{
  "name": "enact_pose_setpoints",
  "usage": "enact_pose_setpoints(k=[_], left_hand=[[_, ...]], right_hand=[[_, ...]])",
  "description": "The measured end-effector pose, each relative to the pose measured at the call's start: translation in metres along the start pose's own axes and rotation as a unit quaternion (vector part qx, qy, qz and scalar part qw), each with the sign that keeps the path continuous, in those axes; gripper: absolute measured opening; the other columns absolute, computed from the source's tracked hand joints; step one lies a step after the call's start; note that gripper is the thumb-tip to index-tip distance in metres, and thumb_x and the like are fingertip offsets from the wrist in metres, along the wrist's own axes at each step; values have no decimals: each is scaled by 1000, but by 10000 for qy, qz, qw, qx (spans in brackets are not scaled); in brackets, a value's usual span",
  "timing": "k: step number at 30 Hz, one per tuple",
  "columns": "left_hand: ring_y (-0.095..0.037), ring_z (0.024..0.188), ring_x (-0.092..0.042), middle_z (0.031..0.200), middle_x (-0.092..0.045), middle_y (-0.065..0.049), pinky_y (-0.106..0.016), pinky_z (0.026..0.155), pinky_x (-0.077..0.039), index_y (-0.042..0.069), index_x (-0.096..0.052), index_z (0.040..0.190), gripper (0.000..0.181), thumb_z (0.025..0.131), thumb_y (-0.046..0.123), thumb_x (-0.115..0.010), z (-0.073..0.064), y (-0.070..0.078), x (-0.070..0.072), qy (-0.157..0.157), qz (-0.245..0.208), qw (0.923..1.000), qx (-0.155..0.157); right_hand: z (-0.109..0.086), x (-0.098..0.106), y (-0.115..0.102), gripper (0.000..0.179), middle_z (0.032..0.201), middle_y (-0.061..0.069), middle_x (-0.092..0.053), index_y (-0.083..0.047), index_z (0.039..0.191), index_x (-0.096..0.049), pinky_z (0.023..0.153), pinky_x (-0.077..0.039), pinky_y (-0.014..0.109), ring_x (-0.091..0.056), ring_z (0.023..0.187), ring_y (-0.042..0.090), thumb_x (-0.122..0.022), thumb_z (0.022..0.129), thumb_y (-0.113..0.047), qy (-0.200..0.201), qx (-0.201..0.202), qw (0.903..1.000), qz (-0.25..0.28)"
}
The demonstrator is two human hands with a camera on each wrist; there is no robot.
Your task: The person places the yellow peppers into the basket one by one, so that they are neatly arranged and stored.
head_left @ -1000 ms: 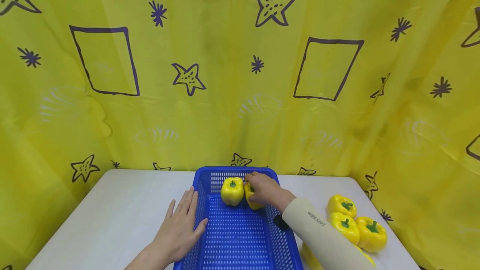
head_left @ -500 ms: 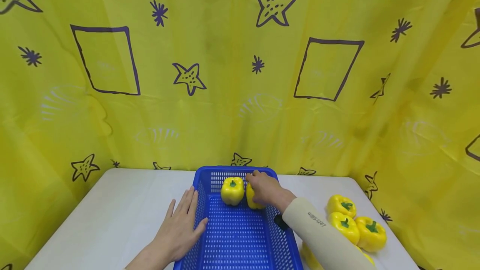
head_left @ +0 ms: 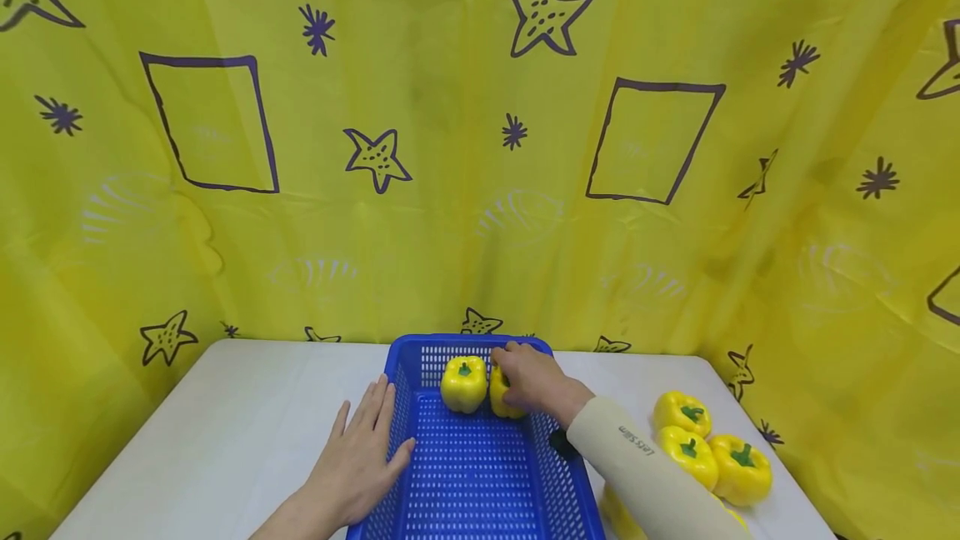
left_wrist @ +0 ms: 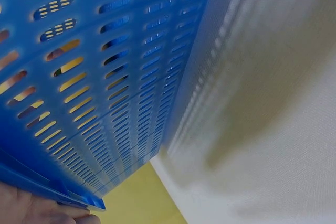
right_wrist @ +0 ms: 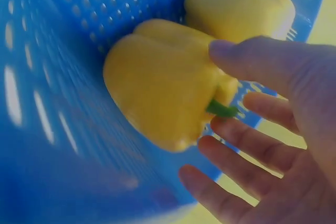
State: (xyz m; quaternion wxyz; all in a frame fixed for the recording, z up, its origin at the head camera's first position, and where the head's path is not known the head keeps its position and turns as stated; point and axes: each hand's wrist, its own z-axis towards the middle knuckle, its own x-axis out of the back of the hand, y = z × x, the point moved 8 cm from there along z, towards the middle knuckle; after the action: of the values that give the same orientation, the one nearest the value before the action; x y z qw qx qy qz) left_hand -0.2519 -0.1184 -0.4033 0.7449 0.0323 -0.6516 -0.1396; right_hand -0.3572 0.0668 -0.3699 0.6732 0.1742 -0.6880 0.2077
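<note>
Lower centre in the head view, a yellow bell pepper (right_wrist: 157,82) sits in a blue basket (head_left: 472,473); the right hand (head_left: 534,377) spreads loose, ungripping fingers over it. The left hand (head_left: 352,467), fingers extended, touches the rim.

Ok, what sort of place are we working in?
Probably a makeshift curtained workspace: a yellow starfish-print curtain hangs behind and beside a white-topped table, where a blue perforated plastic basket and yellow bell peppers are laid out.

A curtained-off nook, the wider room unclear: a creased yellow curtain with dark starfish outlines (head_left: 442,248) surrounds the white, flat-topped worktop (head_left: 247,423) on three sides.
</note>
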Motion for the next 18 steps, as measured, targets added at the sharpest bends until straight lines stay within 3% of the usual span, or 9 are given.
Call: enact_pose_setpoints(k=[10,18], left_hand=[[-30,138,-14,150,-16,-13,-54,108,-10,3,-19,142,76,88,51,-40,1,1,0,-61,1,10000,21],[-31,138,-14,150,-16,-13,-54,108,-10,3,-19,142,76,88,51,-42,-1,1,1,-58,-39,10000,24]], right_hand=[[-16,21,9,42,113,5,-59,-11,115,-55,75,-49,31,-56,94,18,-67,75,-18,293,269,9976,574],[-28,34,24,39,103,2,-57,-11,112,-57,73,-48,29,-55,87,15,-67,76,-19,477,64,9964,698]])
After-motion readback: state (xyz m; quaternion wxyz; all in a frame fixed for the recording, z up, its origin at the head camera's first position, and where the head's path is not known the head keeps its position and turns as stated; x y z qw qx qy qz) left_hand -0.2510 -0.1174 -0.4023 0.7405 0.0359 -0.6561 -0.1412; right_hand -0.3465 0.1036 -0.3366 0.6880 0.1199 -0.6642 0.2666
